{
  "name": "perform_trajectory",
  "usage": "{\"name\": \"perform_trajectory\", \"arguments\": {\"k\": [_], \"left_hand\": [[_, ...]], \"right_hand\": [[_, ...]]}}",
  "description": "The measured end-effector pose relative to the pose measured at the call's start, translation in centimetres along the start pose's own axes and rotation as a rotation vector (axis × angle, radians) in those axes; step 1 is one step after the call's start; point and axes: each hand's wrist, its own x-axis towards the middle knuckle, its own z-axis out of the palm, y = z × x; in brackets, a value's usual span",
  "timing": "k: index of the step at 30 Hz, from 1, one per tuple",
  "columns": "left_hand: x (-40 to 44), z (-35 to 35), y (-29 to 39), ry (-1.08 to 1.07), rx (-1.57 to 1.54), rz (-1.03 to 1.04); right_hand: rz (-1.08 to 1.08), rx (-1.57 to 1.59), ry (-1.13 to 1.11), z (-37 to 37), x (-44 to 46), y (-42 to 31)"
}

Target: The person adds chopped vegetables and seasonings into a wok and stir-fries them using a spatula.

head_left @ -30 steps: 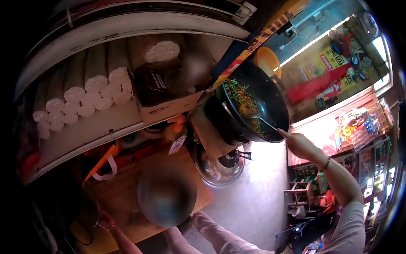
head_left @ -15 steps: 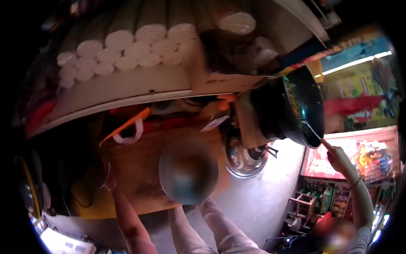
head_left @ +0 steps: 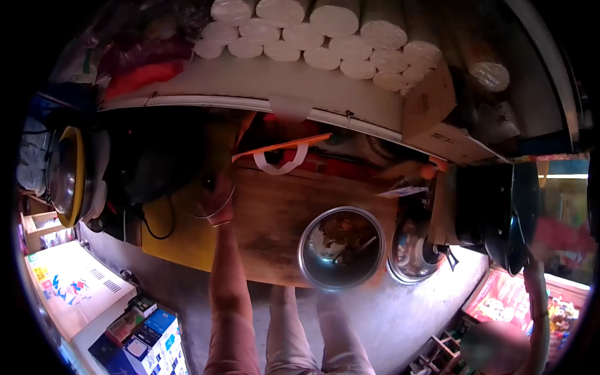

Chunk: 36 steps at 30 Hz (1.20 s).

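Note:
My left hand (head_left: 220, 211) reaches over the left part of the wooden board (head_left: 269, 231), its fingers closed at the edge of a round, see-through piece with a thin rim (head_left: 232, 190). It looks like a glass lid with a dark knob, though the shadow hides much of it. A steel bowl (head_left: 302, 262) stands at the board's right front, with white and brown food and a spoon (head_left: 364, 242) inside. My right hand is out of view.
At right, another person's hand (head_left: 535, 261) is at a large black wok (head_left: 524, 215). A steel lid (head_left: 412, 265) leans beside the board. An orange-edged item with a white handle (head_left: 284, 164) lies behind. Overhead, a shelf (head_left: 250, 78) bears white rolls.
The view has swung left, so everything appears further right, and the bowl is sharper. My left hand is further in over the board, with the rimmed piece. The other person's arm is more upright.

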Motion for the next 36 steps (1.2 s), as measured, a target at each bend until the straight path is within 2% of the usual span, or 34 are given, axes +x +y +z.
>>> {"name": "perform_trajectory", "arguments": {"k": [1, 2, 3, 4, 5, 6, 7, 9, 11, 13, 15, 17, 18, 20, 22, 24, 26, 27, 28, 29, 31, 34, 35, 36], "left_hand": [[-0.3, -0.1, 0.4, 0.161, 0.59, -0.075], [-0.3, -1.6, -1.4, 0.054, 0.865, -0.086], [-0.4, -2.3, -2.2, -0.053, 1.14, -0.097], [-1.3, -2.3, -2.5, -0.042, 1.142, -0.096], [-2.5, -2.6, -3.1, 0.112, 1.26, 0.051], [-3.8, -2.9, -3.2, 0.287, 1.372, 0.183], [-4.9, -3.2, -3.4, 0.376, 1.428, 0.253], [-7.0, -3.7, -3.5, 0.378, 1.497, 0.301], [-8.2, -4.2, -4.5, 0.337, 1.569, 0.278], [-8.8, -4.3, -6.5, 0.281, 1.639, 0.223], [-8.9, -4.2, -11.0, 0.257, 1.77, 0.19], [-9.2, -4.4, -17.0, 0.28, 2.0, 0.203], [-9.5, -4.7, -19.1, 0.288, 2.214, 0.214], [-10.3, -4.7, -20.6, 0.341, 3.13, 0.072], [-9.2, -10.8, -28.1, 0.276, 3.302, -0.512], [-10.3, -16.2, -28.3, -0.216, 3.526, -0.69], [-11.8, -20.4, -26.7, -0.224, 3.491, -0.775], [-12.7, -21.9, -25.2, -0.227, 3.495, -0.776], [-13.3, -23.2, -23.5, -0.437, 3.6, -0.823], [-13.8, -24.0, -22.4, -0.657, 3.691, -0.873], [-14.4, -24.6, -22.0, -0.643, 3.746, -0.886], [-14.5, -25.8, -21.4, -0.576, 3.797, -0.815], [-14.4, -26.1, -21.7, -0.606, 3.83, -0.764], [-14.3, -26.3, -22.0, -0.64, 3.86, -0.718]], "right_hand": [[-0.047, 0.172, 0.055, 0.9, 1.3, 0.3], [-0.103, 0.336, 0.103, 1.8, 2.5, 0.6], [0.009, 0.31, 0.058, 1.7, 2.6, -0.9], [0.131, 0.284, 0.012, 1.7, 2.1, -1.6], [0.076, 0.105, 0.037, 1.9, 0.6, -1.3], [0.208, -0.195, -0.055, 0.9, -1.1, -1.6], [0.11, -0.157, -0.054, 0.3, -2.7, -0.9], [0.004, -0.133, -0.073, -1.1, -5.0, 0.6], [-0.023, -0.067, -0.024, -0.7, -2.2, 2.0], [-0.079, 0.143, 0.064, 0.4, 1.9, 2.0], [0.0, 0.155, 0.069, 1.1, 3.6, -1.8], [-0.031, 0.069, 0.055, 2.0, 1.1, -1.7], [-0.065, -0.031, 0.055, 2.1, -0.7, -1.3], [0.06, -0.156, -0.11, 0.3, -3.9, -1.5], [-0.082, -0.208, -0.038, 0.2, -4.4, 3.3], [-0.112, -0.098, 0.033, 0.9, -1.3, 5.3], [-0.283, -0.049, 0.152, 1.9, 1.3, 4.9], [-0.162, -0.036, 0.094, 2.2, 1.6, 2.8], [-0.042, -0.021, 0.038, 2.5, 1.7, 1.2], [-0.104, -0.05, 0.035, 2.6, 0.7, 0.7], [-0.23, -0.158, 0.016, 1.6, -2.8, 0.7], [-0.191, -0.2, -0.073, 0.3, -3.0, 5.0], [-0.297, -0.22, 0.054, 0.4, -1.7, 5.5], [-0.198, -0.226, 0.068, 0.6, 0.2, 5.3]]}}
